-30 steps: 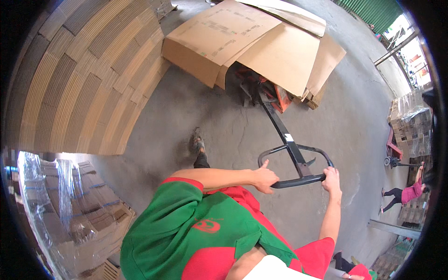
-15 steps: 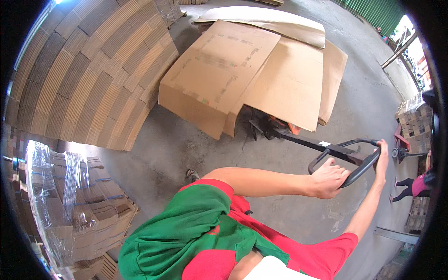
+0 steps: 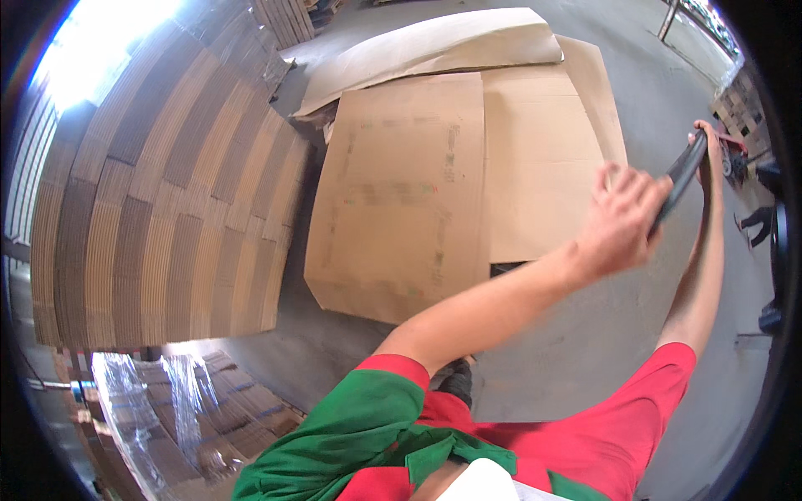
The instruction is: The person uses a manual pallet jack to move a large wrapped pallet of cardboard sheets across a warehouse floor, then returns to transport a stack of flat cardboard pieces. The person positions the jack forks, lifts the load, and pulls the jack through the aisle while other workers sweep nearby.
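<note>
I hold the black looped handle of a pallet jack (image 3: 678, 182) at the right of the head view. My left hand (image 3: 620, 213), slightly blurred, is closed at its near end. Around the far end, the fingers of my right hand (image 3: 708, 138) are wrapped. Beyond my left forearm lie large flat sheets of brown cardboard (image 3: 401, 192), overlapping, with a pale curved sheet (image 3: 434, 46) across their far side. The cardboard and my left arm hide the rest of the jack, apart from a small dark part under the sheets' near edge.
A tall stack of flattened cardboard (image 3: 167, 217) stands close to the load's left. Nearer, at lower left, is a stack in clear plastic wrap (image 3: 188, 409). Stacked wood (image 3: 739, 104) and a partly visible person (image 3: 756, 224) are at far right. Grey concrete floor (image 3: 543, 351) lies below my arms.
The handle and both hands appear higher in view, and the handle looks steeper and is seen more edge-on. The view has turned, and the cardboard load now sits squarer. Both hands keep their grip.
</note>
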Demonstrator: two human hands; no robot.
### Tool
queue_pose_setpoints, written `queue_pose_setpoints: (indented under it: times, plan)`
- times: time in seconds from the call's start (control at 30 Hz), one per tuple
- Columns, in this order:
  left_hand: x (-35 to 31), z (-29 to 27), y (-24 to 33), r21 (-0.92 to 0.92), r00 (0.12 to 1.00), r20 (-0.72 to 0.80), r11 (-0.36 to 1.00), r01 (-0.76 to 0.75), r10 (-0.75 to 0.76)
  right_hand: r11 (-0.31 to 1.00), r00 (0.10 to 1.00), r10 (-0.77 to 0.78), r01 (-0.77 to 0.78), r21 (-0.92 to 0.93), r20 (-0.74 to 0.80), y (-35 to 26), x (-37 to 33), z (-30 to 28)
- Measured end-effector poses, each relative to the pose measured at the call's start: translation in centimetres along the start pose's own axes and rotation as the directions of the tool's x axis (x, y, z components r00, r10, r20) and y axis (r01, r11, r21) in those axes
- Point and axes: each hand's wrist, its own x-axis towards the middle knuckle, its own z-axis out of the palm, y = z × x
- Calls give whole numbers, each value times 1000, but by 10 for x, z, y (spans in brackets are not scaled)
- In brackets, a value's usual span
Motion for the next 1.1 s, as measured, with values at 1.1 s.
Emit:
queue_pose_setpoints:
  times: [1.1]
  plan:
    - [44, 84, -89, 29, 932, -107, 938, -344, 345, 658, 890, 233, -441, -610, -393, -254, -256, -232]
